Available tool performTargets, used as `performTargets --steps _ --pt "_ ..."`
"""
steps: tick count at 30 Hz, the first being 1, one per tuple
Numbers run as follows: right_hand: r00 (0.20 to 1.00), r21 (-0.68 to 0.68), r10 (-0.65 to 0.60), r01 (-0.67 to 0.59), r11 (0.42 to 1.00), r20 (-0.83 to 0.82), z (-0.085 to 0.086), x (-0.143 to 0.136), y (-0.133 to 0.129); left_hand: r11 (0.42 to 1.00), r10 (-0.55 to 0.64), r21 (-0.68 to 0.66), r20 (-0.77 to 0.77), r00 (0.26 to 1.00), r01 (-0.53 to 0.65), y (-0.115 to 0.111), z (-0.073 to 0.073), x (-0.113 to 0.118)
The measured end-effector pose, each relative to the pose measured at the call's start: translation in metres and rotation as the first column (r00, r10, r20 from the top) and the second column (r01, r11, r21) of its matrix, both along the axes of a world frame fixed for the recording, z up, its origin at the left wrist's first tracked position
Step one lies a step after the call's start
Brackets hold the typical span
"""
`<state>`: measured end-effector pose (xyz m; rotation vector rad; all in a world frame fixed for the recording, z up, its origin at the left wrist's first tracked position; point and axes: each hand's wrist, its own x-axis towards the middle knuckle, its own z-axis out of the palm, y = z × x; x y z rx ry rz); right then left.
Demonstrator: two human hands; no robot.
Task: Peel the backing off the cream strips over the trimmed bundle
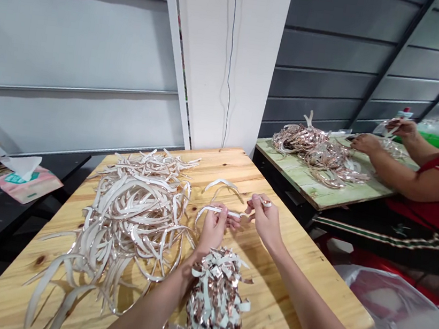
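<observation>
My left hand (214, 228) pinches a thin white strip (209, 208) that curves off to the left, near the middle of the wooden table. Close by on the right, my right hand (266, 222) has its fingers closed on a short piece of strip (265, 203) with a coppery shine. A loose curved strip (223, 182) lies just beyond my hands. To the left spreads a large tangled pile of white and rose-gold strips (136, 213). Between my forearms sits a heap of short shiny cut pieces (217, 304).
At the right, a person's hands (368, 143) work over a second table (320, 196) with a shiny strip pile (307, 143). A tissue pack (31, 183) rests on a dark surface at the left. A clear plastic bag (390, 306) is at the lower right.
</observation>
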<state>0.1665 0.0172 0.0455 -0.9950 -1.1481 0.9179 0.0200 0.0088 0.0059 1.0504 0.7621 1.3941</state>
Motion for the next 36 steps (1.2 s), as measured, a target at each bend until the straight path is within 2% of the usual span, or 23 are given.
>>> performTargets --steps 3,5,11,13,16,17,19,21,25,27,31,33,36 --pt "0.95 -0.081 0.17 -0.197 0.977 -0.261 0.005 0.0 0.002 1.0 0.026 -0.005 0.028 0.999 -0.026 0.001 -0.001 -0.002" --pt "0.904 -0.102 0.234 -0.287 0.953 -0.358 0.007 0.001 0.002 0.999 0.034 -0.035 0.041 0.999 -0.032 0.003 -0.004 -0.004" --pt "0.86 -0.085 0.306 -0.37 0.925 -0.408 0.002 0.0 0.005 0.993 0.061 -0.108 0.045 0.997 -0.056 0.003 -0.005 -0.002" --pt "0.883 -0.125 0.308 -0.372 0.92 -0.355 -0.003 -0.001 0.005 0.994 0.068 -0.094 0.065 0.996 -0.062 0.003 -0.004 -0.002" --pt "0.965 -0.168 0.25 -0.26 0.951 -0.076 -0.01 -0.002 0.006 0.997 0.072 -0.045 0.109 0.991 -0.068 0.002 -0.002 -0.003" --pt "0.965 -0.161 0.26 -0.253 0.954 0.026 -0.012 -0.003 0.006 0.997 0.073 -0.025 0.115 0.991 -0.071 0.003 -0.002 -0.004" --pt "0.926 -0.155 0.344 -0.321 0.934 0.157 -0.013 -0.005 0.004 0.996 0.086 0.021 0.087 0.992 -0.089 0.003 -0.002 -0.006" --pt "0.891 -0.17 0.421 -0.394 0.903 0.171 -0.011 -0.007 0.002 0.991 0.112 0.066 0.017 0.994 -0.113 0.003 -0.001 -0.007" --pt "0.942 -0.209 0.327 -0.307 0.929 0.072 -0.005 -0.01 -0.001 0.99 0.099 0.102 -0.046 0.994 -0.094 0.003 -0.001 -0.007" --pt "0.941 -0.232 0.332 -0.309 0.922 0.067 -0.005 -0.01 -0.001 0.992 0.067 0.106 -0.045 0.997 -0.062 0.002 -0.001 -0.006" --pt "0.892 -0.189 0.407 -0.373 0.909 0.196 -0.012 -0.006 0.003 0.991 0.053 0.13 -0.093 0.994 -0.041 0.0 0.0 -0.006" --pt "0.879 -0.143 0.376 -0.348 0.926 0.295 -0.015 -0.003 0.005 0.99 0.066 0.137 -0.139 0.988 -0.047 -0.001 0.0 -0.006" --pt "0.835 -0.05 0.256 -0.266 0.963 0.487 -0.016 0.001 0.006 0.985 0.136 0.143 -0.27 0.953 -0.1 -0.002 -0.001 -0.006"
